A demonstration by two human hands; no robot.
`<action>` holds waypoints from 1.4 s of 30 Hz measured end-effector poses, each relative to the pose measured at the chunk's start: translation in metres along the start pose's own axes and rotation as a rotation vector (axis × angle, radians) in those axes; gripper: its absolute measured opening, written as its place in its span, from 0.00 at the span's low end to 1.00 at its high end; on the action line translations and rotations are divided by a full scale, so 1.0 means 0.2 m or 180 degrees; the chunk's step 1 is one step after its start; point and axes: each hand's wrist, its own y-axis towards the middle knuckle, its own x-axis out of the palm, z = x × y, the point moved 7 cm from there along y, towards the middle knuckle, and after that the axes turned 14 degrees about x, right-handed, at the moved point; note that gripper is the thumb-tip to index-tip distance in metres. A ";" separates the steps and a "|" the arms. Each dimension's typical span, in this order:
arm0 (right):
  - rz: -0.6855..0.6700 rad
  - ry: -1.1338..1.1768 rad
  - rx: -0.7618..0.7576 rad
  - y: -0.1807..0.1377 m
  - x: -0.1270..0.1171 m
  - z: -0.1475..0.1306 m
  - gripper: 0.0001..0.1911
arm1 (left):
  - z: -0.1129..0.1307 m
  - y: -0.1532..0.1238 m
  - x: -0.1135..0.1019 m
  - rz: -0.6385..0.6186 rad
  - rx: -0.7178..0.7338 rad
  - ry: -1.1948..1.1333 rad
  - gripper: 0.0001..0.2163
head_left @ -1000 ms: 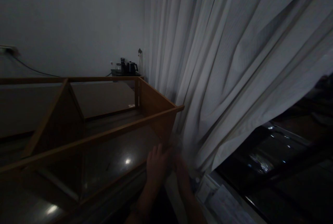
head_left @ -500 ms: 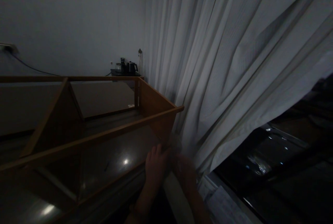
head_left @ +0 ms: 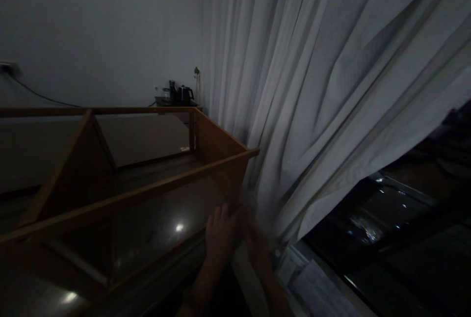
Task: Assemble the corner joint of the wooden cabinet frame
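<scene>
- The brown wooden open frame (head_left: 217,140) is reaching from the left side to the middle, and its near corner is poking out by the long whitish cloth curtain (head_left: 279,86).
- The left hand (head_left: 221,231) is staying by the frame's low near corner with its fingers bending; it is too dark to tell what it is gripping.
- The right hand (head_left: 256,243) is looking blurry and is sitting closer to the left hand than half a second ago; I cannot tell if it is holding anything.
- Less of the long pale strip (head_left: 243,270) is now showing between the arms.
</scene>
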 end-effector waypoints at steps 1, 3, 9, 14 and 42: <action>-0.0055 0.0159 0.0078 0.00 0.01 0.00 0.26 | 0.00 0.00 0.00 -0.0001 -0.0012 0.0001 0.19; -0.0098 0.0288 0.0133 0.00 0.01 0.00 0.25 | 0.00 0.00 0.00 0.0020 -0.0023 -0.0004 0.18; 0.0191 -0.0430 -0.0220 0.00 -0.03 -0.03 0.22 | 0.00 0.00 -0.01 0.0038 -0.0029 -0.0079 0.19; 0.0652 -0.1314 -0.0702 -0.02 -0.07 -0.08 0.22 | 0.00 0.01 -0.01 0.0006 -0.0028 -0.0044 0.19; 0.0495 -0.1981 -0.1245 -0.03 -0.04 -0.12 0.19 | 0.00 0.00 0.01 0.0004 -0.0045 -0.0147 0.21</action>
